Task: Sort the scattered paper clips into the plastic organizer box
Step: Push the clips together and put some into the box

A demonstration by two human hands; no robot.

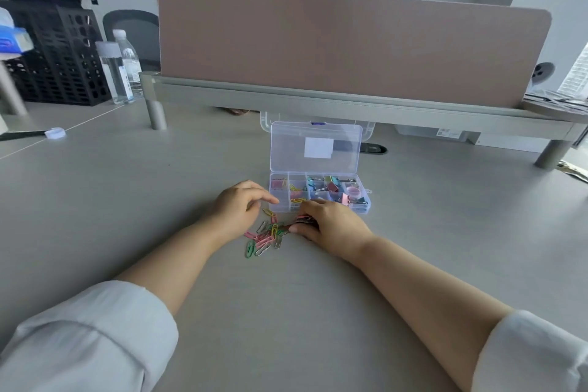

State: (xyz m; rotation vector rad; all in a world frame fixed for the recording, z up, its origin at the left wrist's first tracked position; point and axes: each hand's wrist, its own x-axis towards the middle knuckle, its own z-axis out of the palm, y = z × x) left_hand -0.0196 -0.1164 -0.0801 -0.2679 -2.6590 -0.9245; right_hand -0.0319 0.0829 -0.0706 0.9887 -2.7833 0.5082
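Note:
A heap of coloured paper clips (264,234) lies on the grey table, pink, green, yellow and silver. Just behind it stands a clear plastic organizer box (365,207) with its lid (316,147) upright; its compartments hold paper clips, binder clips and small items. My left hand (237,212) hovers at the heap's left edge, fingers loosely bent, index finger pointing at the box's front left corner. My right hand (331,224) rests on the table at the heap's right side, its curled fingers and thumb gathering several clips.
A pink desk divider (350,48) on a raised grey shelf crosses the table behind the box. Two water bottles (122,70) and a black crate (60,57) stand at far left, where a person stands. A white cap (55,133) lies left.

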